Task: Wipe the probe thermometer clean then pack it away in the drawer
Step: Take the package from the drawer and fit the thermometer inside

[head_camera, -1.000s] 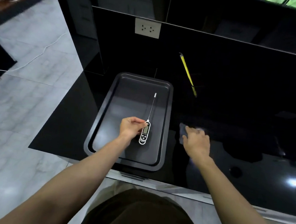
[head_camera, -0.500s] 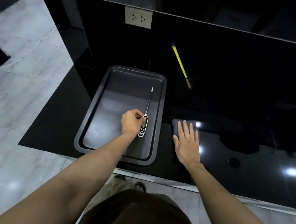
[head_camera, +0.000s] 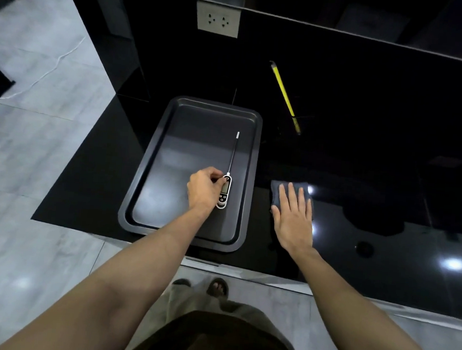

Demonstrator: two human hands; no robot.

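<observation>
A white probe thermometer with a small display lies in a dark baking tray on the black counter, its thin metal probe pointing away from me. My left hand is curled around the thermometer's handle, fingertips pinching its upper end. Right of the tray a folded dark grey cloth lies on the counter. My right hand rests flat on it with the fingers spread, covering most of it. No drawer front is visible beyond a handle strip under the counter edge.
A yellow pen-like stick leans on the black back wall behind the tray. A wall socket sits above. The glossy counter stretches right with light reflections. Grey floor tiles and my sandalled feet are below.
My right hand went from curled over the cloth to lying flat on it with fingers spread. My left hand stayed on the thermometer handle. My head has tilted further down.
</observation>
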